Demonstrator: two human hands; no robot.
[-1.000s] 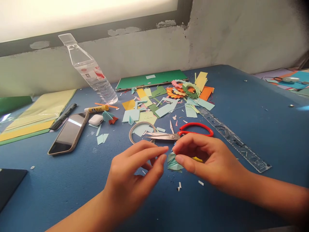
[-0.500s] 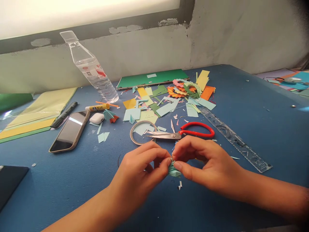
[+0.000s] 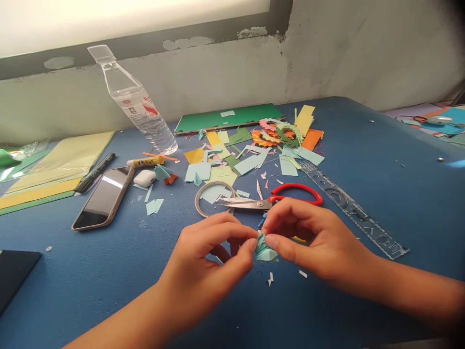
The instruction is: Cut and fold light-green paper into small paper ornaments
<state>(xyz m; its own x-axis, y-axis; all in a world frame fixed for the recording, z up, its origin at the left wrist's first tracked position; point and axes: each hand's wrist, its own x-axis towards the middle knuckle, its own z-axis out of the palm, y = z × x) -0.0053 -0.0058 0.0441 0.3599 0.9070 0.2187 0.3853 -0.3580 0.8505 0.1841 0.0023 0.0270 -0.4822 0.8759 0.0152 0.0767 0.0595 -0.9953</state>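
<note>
While a blue worktop (image 3: 381,160) fills most of the view and runs back to a grey wall, its largest loads lie along the far and left edges: a stack of yellow and green paper sheets (image 3: 51,172) at the left edge, and a green card sheet (image 3: 225,118) flat against the far edge near the middle. A clear plastic bottle (image 3: 136,104) leans tilted toward the wall between them. A long transparent ruler (image 3: 354,211) lies slantwise toward the right side, and a heap of coloured paper scraps (image 3: 250,155) spreads from the green card toward the middle. A phone (image 3: 103,198) lies face up left of centre, with a black marker (image 3: 95,172) just beside it toward the left edge. Red-handled scissors (image 3: 271,199) lie shut in the middle, their blades crossing a ring of tape (image 3: 214,198). Near the phone's far end sit a glue stick (image 3: 145,162) and a white earbud case (image 3: 144,179). Toward the near edge, the left hand (image 3: 203,271) and the right hand (image 3: 312,242) meet with fingers curled narrow, each pinching between thumb and forefinger a small folded pale-green paper piece (image 3: 264,251), which is held just above the worktop, near the middle of the near side and just in front of the scissors. A few tiny white snippets (image 3: 271,278) lie on the worktop below the paper piece.
</note>
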